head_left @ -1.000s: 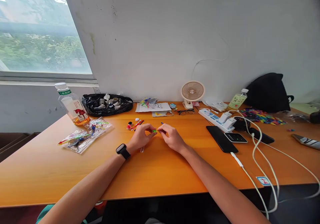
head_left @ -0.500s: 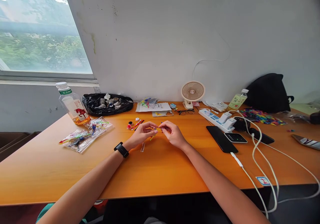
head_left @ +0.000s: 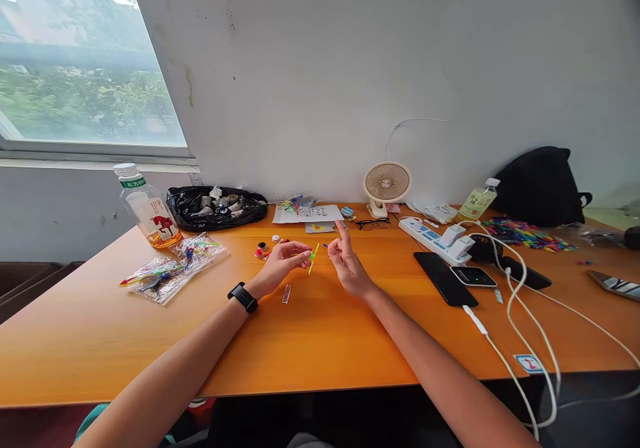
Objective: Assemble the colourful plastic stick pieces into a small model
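Observation:
Between thumb and fingertips, my left hand pinches a thin bright green plastic stick, which stands tilted with a wider green part near the fingertips. My right hand is a short way to the right of the stick, apart from it. Its index finger points up while the thumb and other fingers are curled together; what they hold, if anything, is hidden. A small blue piece shows beside the right thumb; I cannot tell whether it is held. Below my left hand lies a small clear strip on the table.
Small red and black round pots and a white cap sit behind my left hand. A plastic bag of coloured parts and a bottle stand left. A phone, power strip and white cables occupy the right.
My hands have parted: the right one has moved right and raised its index finger. The green stick, earlier mostly hidden between both hands, now shows upright at my left fingertips.

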Demonstrator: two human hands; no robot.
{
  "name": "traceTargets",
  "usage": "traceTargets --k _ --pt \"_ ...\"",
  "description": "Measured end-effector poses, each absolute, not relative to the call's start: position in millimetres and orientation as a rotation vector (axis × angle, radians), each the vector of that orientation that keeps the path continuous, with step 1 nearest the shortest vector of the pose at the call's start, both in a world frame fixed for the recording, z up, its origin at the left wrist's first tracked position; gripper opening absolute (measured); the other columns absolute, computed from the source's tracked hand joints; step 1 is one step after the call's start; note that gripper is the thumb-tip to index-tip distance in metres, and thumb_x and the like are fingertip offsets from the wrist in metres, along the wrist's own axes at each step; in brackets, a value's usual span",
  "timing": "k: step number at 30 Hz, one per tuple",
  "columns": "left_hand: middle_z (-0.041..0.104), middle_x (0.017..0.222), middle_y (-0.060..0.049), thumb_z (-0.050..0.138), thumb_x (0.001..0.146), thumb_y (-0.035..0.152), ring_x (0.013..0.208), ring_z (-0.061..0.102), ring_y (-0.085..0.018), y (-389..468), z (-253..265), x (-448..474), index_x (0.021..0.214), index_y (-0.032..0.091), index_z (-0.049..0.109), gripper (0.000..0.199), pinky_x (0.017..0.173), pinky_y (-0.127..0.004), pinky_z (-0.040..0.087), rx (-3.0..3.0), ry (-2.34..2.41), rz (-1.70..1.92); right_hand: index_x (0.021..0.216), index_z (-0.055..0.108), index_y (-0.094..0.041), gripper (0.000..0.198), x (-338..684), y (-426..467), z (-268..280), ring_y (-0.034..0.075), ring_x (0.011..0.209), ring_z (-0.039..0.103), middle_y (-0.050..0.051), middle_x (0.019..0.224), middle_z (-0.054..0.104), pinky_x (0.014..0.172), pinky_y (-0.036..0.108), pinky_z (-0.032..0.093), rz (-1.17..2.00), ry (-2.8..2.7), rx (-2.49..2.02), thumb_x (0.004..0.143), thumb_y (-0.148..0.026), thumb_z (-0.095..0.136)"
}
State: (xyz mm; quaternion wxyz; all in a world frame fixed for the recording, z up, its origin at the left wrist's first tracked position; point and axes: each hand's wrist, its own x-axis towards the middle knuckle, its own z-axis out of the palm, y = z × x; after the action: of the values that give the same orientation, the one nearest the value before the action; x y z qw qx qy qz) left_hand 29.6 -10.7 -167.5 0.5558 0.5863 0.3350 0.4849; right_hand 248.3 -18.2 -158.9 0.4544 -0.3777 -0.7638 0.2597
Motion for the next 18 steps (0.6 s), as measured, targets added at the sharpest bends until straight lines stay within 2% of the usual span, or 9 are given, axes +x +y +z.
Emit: traceTargets --k 2,3,5,6,8,10,12,14,18 --pt "0.074 0.086 -0.006 0.080 0.081 0.045 0.075 0.069 -0.016 -10 -168 30 0.100 0.016 0.072 0.036 0.080 -0.034 0.057 1.366 0.793 1.167 0.083 0.066 -0.022 0.052 250 -19 -159 0.014 0.058 0.046 -0.001 0.064 0.051 0.061 0.028 0.040 0.648 -1.962 -1.045 0.107 -0.054 0.033" --pt "0.074 0.087 -0.006 0.081 0.080 0.045 0.075 0.068 -0.016 -10 -168 30 0.099 0.016 0.072 0.036 0.080 -0.034 0.057 1.359 0.803 1.180 0.065 0.058 -0.022 0.061 251 -18 -160 0.014 0.053 0.041 -0.002 0.056 0.044 0.059 0.029 0.037 0.663 -1.983 -1.098 0.108 -0.055 0.030" --pt "0.075 0.088 -0.006 0.081 0.080 0.046 0.076 0.069 -0.016 -10 -167 29 0.099 0.016 0.072 0.037 0.081 -0.035 0.058 1.360 0.833 1.195 0.049 0.040 -0.022 0.070 252 -18 -159 0.013 0.048 0.037 -0.002 0.047 0.035 0.057 0.030 0.033 0.696 -1.974 -1.136 0.108 -0.056 0.026" --pt "0.075 0.088 -0.006 0.081 0.080 0.046 0.076 0.069 -0.016 -10 -167 29 0.100 0.016 0.072 0.037 0.081 -0.035 0.058 1.366 0.844 1.198 0.048 0.038 -0.021 0.070 252 -17 -159 0.013 0.048 0.038 -0.001 0.047 0.036 0.057 0.030 0.033 0.697 -1.953 -1.117 0.108 -0.056 0.027" --pt "0.075 0.087 -0.007 0.081 0.080 0.048 0.077 0.070 -0.017 -10 -166 30 0.100 0.015 0.072 0.039 0.082 -0.036 0.059 1.370 0.851 1.202 0.055 0.047 -0.021 0.063 251 -16 -158 0.014 0.052 0.043 -0.001 0.053 0.044 0.057 0.029 0.033 0.683 -1.916 -1.052 0.106 -0.056 0.036" --pt "0.075 0.086 -0.006 0.081 0.079 0.048 0.077 0.071 -0.018 -12 -165 31 0.099 0.015 0.071 0.039 0.081 -0.036 0.059 1.365 0.844 1.198 0.073 0.059 -0.021 0.046 248 -15 -159 0.014 0.055 0.044 -0.002 0.060 0.049 0.055 0.028 0.034 0.694 -1.887 -1.003 0.102 -0.055 0.048" --pt "0.075 0.083 -0.006 0.082 0.078 0.047 0.077 0.072 -0.018 -14 -164 33 0.097 0.015 0.071 0.038 0.079 -0.035 0.059 1.362 0.840 1.184 0.096 0.063 -0.022 0.031 245 -14 -161 0.014 0.058 0.046 -0.003 0.067 0.052 0.055 0.026 0.036 0.739 -1.866 -0.970 0.098 -0.053 0.057" --pt "0.075 0.084 -0.006 0.083 0.078 0.045 0.078 0.072 -0.018 -15 -163 34 0.096 0.015 0.071 0.037 0.078 -0.034 0.059 1.369 0.836 1.169 0.109 0.062 -0.023 0.029 243 -15 -164 0.014 0.061 0.049 -0.003 0.074 0.056 0.057 0.026 0.039 0.777 -1.873 -0.949 0.097 -0.050 0.060" --pt "0.078 0.095 -0.009 0.082 0.079 0.046 0.085 0.073 -0.019 -14 -167 34 0.098 0.015 0.072 0.038 0.082 -0.035 0.060 1.427 0.809 1.168 0.105 0.063 -0.022 0.028 241 -15 -168 0.013 0.063 0.051 -0.002 0.076 0.059 0.057 0.025 0.041 0.833 -1.913 -0.940 0.096 -0.049 0.060"
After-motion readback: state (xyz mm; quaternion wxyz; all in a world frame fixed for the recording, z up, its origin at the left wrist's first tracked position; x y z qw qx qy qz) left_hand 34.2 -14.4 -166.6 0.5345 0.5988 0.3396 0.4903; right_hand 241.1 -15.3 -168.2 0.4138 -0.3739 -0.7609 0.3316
